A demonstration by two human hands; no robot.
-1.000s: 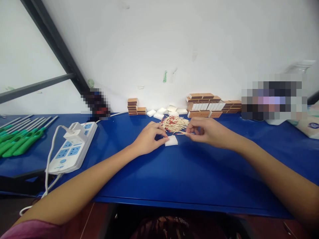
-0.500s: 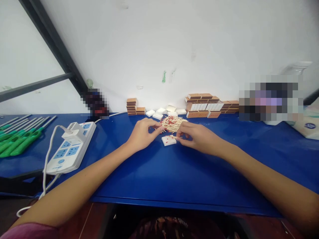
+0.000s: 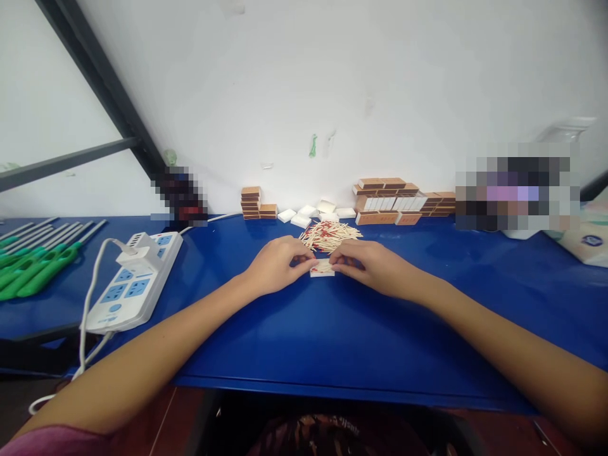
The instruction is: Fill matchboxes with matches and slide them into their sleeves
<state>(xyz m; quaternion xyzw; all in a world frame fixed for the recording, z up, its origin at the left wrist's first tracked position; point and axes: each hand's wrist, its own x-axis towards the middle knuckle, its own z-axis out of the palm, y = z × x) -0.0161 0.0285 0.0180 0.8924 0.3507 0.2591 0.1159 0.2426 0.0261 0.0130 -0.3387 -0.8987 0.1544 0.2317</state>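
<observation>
Left hand [image 3: 280, 265]: fingers pinched on the left end of the white tray [image 3: 322, 269].
Right hand [image 3: 368, 266]: fingers pinched on the tray's right end.
White tray: flat on the blue counter [image 3: 332, 342], mid-width, nearer the back edge, red-tipped matches inside.
Match pile [image 3: 330, 234]: loose, just behind the tray.
Back edge: matchbox stacks [image 3: 403, 201], brown.
Left edge: power strip [image 3: 135, 282]; its print too small to read.
</observation>
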